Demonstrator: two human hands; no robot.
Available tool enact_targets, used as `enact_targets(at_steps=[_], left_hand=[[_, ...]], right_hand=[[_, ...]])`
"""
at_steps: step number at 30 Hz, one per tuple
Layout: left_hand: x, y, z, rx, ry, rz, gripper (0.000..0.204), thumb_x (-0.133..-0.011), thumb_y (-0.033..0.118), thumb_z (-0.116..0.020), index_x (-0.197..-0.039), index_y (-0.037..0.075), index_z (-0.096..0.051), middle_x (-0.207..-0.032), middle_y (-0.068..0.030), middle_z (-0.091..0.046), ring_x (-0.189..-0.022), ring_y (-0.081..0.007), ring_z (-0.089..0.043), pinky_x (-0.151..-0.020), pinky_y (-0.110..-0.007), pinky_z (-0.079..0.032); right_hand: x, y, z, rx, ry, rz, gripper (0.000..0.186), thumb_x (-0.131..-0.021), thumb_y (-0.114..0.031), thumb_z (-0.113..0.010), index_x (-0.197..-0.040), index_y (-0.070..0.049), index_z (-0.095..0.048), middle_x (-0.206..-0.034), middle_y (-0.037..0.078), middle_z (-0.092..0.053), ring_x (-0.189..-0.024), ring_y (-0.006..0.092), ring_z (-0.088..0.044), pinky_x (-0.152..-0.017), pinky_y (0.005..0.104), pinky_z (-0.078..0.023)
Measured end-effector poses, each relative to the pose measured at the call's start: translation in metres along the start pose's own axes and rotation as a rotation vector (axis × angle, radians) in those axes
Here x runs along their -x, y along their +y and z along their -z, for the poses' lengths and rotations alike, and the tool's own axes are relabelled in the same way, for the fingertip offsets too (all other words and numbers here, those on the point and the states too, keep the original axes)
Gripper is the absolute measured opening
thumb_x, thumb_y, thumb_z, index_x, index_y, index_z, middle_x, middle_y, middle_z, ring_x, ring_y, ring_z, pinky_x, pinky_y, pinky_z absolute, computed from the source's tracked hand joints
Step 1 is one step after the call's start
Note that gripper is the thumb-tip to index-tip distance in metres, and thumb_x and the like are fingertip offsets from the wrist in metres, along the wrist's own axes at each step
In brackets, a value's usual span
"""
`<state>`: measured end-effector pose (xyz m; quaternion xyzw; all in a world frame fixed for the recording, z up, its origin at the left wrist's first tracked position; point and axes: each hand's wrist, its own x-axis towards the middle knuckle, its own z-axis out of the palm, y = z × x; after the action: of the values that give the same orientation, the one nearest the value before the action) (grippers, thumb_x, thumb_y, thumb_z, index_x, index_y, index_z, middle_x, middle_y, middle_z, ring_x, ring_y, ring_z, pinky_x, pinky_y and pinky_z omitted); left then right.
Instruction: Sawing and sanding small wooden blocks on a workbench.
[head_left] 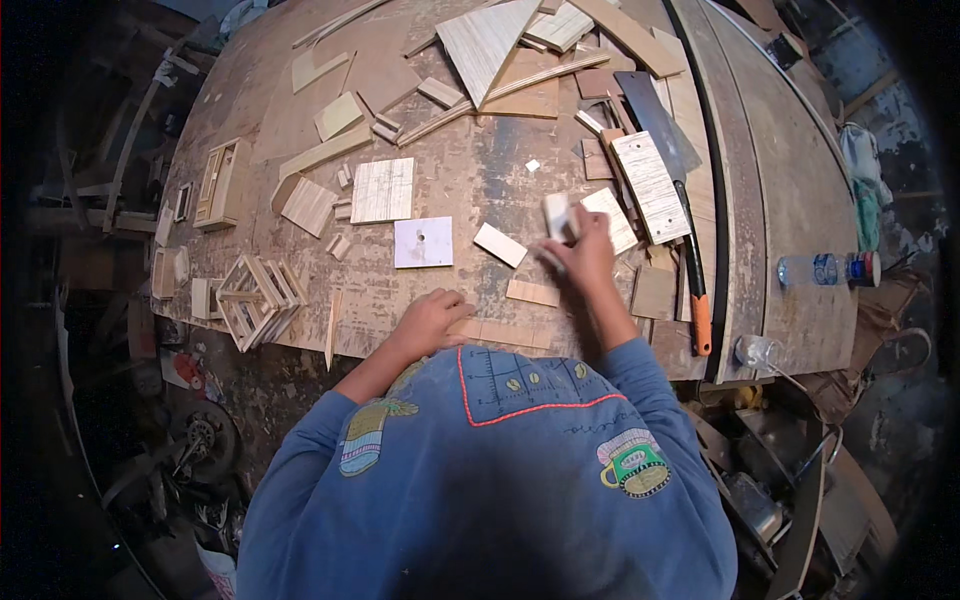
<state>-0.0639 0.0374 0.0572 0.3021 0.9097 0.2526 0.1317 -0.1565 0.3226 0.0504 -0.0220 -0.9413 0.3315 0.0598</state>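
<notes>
My right hand point(585, 245) reaches over the bench with its fingers closed on a small pale wooden block point(557, 215); the hand is slightly blurred. A light square wooden piece point(610, 222) lies just beyond those fingers. Left of them rests a small rectangular wooden block point(500, 245), and a thin wooden strip point(533, 292) lies nearer to me. My left hand point(430, 320) lies at the bench's near edge, fingers stretched out and holding nothing visible, beside a long flat wooden strip point(500, 332). Ahead of it sits a white rectangular plate point(423, 243) with a dark central spot.
Small slatted wooden frames point(262, 300) and a little wooden cabinet point(223, 185) stand at left. Offcuts and a triangular board point(487, 45) crowd the far side. At right lie a dark-bladed tool with an orange handle end point(702, 325) and a plastic bottle point(822, 269).
</notes>
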Motion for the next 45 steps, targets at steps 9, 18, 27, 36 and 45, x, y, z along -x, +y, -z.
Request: enact_targets(at_steps=[9,18,27,36,45], left_hand=[[0.005,-0.002,-0.003,0.005,0.046,0.033,0.044,-0.067,0.025,-0.077,-0.106,0.009,-0.066,-0.100,-0.0065,-0.061,-0.096,-0.0270,-0.057,-0.082,-0.037,-0.050],[0.007,-0.004,-0.007,-0.005,0.065,0.054,0.042,-0.068,0.024,-0.076,-0.106,0.009,-0.066,-0.098,-0.0067,-0.061,-0.095,-0.0272,-0.057,-0.083,-0.038,-0.049],[0.010,-0.008,-0.009,0.100,0.115,0.068,0.043,-0.065,0.021,-0.077,-0.106,0.011,-0.067,-0.099,-0.0059,-0.061,-0.095,-0.0267,-0.056,-0.084,-0.038,-0.049],[0.010,-0.009,-0.013,0.089,0.115,0.089,0.044,-0.064,0.020,-0.078,-0.105,0.010,-0.067,-0.099,-0.0065,-0.061,-0.095,-0.0273,-0.057,-0.083,-0.039,-0.049],[0.028,0.002,-0.002,0.048,0.343,0.338,0.055,-0.064,0.020,-0.079,-0.115,0.008,-0.062,-0.108,-0.0105,-0.059,-0.106,-0.0307,-0.054,-0.093,-0.042,-0.044]], right_hand=[[0.055,-0.008,0.001,0.054,-0.493,0.246,0.045,-0.065,-0.029,-0.081,-0.101,-0.007,-0.065,-0.096,0.015,-0.063,-0.089,0.0343,-0.063,-0.076,0.0430,-0.052],[0.027,-0.069,-0.028,-0.024,-0.395,0.253,0.034,-0.072,-0.029,-0.076,-0.097,-0.008,-0.068,-0.090,0.014,-0.063,-0.085,0.0340,-0.064,-0.073,0.0436,-0.052],[-0.002,-0.049,-0.034,0.173,-0.349,0.310,0.038,-0.069,-0.021,-0.075,-0.102,-0.007,-0.063,-0.098,0.016,-0.060,-0.094,0.0331,-0.060,-0.078,0.0444,-0.052],[0.001,-0.052,-0.012,0.135,-0.501,0.463,0.046,-0.073,-0.031,-0.075,-0.109,-0.007,-0.061,-0.103,0.018,-0.059,-0.099,0.0358,-0.058,-0.081,0.0446,-0.050],[0.000,-0.040,-0.031,0.030,-0.147,0.548,0.034,-0.076,-0.020,-0.070,-0.108,-0.008,-0.063,-0.102,0.014,-0.059,-0.097,0.0337,-0.055,-0.084,0.0437,-0.046]])
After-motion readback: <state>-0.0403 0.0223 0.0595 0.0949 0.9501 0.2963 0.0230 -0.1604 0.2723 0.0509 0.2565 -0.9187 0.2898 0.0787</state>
